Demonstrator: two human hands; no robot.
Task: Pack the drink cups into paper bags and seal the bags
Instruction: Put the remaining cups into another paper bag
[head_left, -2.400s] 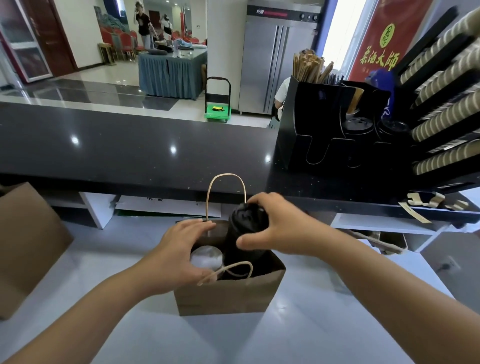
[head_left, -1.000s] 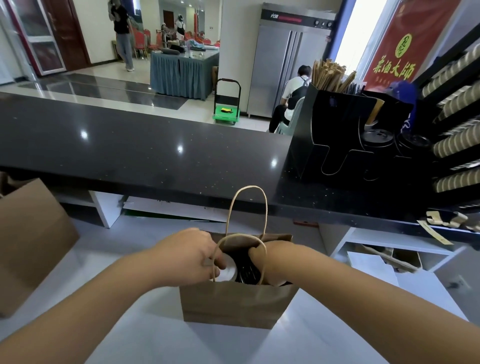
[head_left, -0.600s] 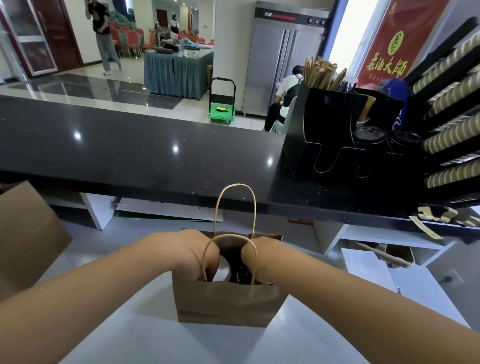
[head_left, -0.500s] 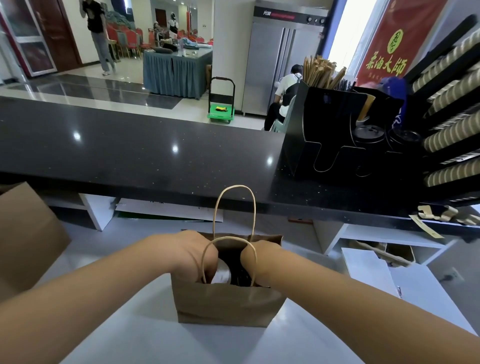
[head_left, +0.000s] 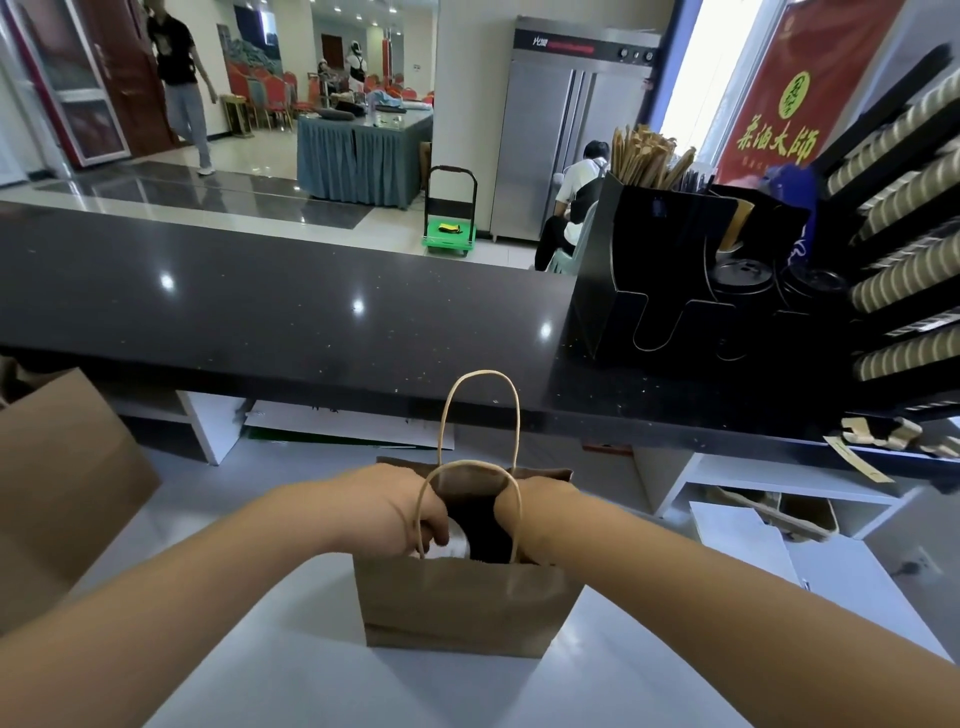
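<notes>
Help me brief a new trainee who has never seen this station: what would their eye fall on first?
A brown paper bag stands centre on the white worktop, handles up, with the left hand and right hand both reaching into its open mouth, a pale cup lid showing between them. Behind runs a glossy black counter, its right end carrying a black organizer stuffed with wooden sticks.

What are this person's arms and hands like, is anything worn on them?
The left arm and right arm are bare up to the picture's edge: no sleeves show. The left hand and right hand wear no gloves, and no watch or bracelet shows on either wrist. No ring shows, though some fingers are hidden in the paper bag.
</notes>
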